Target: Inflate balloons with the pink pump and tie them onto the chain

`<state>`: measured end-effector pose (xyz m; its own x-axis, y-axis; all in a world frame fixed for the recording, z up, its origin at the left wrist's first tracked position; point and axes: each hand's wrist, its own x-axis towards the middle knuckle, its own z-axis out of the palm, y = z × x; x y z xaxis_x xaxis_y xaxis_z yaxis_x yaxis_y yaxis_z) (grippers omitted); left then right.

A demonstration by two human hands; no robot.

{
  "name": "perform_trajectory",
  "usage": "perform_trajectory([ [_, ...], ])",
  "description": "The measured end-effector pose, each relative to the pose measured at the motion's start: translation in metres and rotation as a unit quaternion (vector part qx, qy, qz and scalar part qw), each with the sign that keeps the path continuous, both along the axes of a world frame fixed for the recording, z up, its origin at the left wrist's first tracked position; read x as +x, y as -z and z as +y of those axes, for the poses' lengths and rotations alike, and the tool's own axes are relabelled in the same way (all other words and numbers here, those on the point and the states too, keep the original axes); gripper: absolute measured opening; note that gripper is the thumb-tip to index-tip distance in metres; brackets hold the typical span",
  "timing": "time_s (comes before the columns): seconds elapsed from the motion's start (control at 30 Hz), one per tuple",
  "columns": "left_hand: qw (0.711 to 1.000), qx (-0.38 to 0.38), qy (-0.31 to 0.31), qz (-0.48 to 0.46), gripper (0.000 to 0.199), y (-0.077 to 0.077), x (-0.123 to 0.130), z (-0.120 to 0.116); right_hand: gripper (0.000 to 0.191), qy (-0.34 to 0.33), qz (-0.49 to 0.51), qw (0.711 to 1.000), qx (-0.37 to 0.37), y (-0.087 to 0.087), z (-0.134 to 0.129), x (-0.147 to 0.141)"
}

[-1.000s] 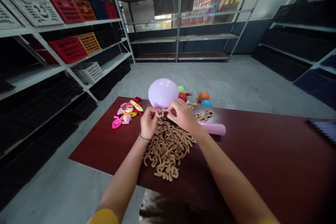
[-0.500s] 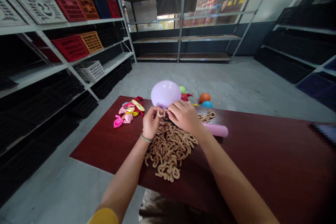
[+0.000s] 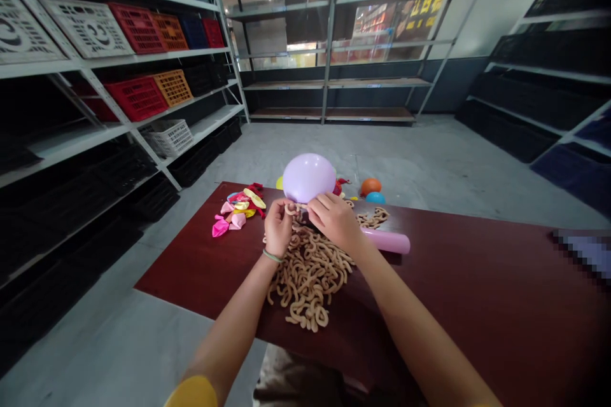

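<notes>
My left hand (image 3: 278,227) is closed, its thumb and fingers pinching a short tan, twisted rope-like strand (image 3: 298,207). My right hand (image 3: 334,221) is closed too, with its fingertips at the strand's other end. Just beyond the hands sits an inflated light purple balloon (image 3: 309,177); its neck is hidden. Beneath the hands a heap of curly tan strands (image 3: 310,270) lies on the dark red table (image 3: 191,273). A long pink balloon (image 3: 389,240) rests beside my right wrist, partly behind it.
Several limp, colourful balloons (image 3: 238,208) lie at the table's left. Past the far edge are an orange balloon (image 3: 371,187) and a blue balloon (image 3: 375,198). More tan strands (image 3: 375,219) lie behind the pink balloon. A shelf with crates (image 3: 138,100) stands left.
The view has tilted up slightly and shifted. Both hands keep their pinch close together, with more of the strand showing between them. A yellow balloon now shows left of the purple one.
</notes>
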<state>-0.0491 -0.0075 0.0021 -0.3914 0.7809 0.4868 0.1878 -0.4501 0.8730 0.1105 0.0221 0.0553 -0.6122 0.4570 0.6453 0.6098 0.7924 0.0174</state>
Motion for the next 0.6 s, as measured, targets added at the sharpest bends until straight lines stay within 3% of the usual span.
perform_trajectory([
  [0.2,0.999,0.017,0.044,0.006,0.025,-0.007,0.009,-0.004,0.023,0.047,0.048,0.997,-0.038,0.002,-0.009,0.05],
  [0.33,0.996,0.043,0.08,0.002,0.024,-0.016,0.022,0.002,0.022,0.076,0.083,0.992,-0.057,0.022,-0.017,0.099],
  [0.43,0.994,0.046,0.102,0.005,0.026,-0.032,0.042,0.019,0.022,0.108,0.121,0.986,-0.048,0.042,-0.021,0.125],
  [0.5,0.987,0.031,0.157,0.01,0.039,-0.045,0.06,0.034,0.022,0.123,0.135,0.983,-0.026,0.054,-0.023,0.135],
  [0.6,0.97,0.007,0.243,0.026,0.079,-0.06,0.089,0.05,0.024,0.115,0.112,0.987,-0.02,0.066,-0.025,0.142],
])
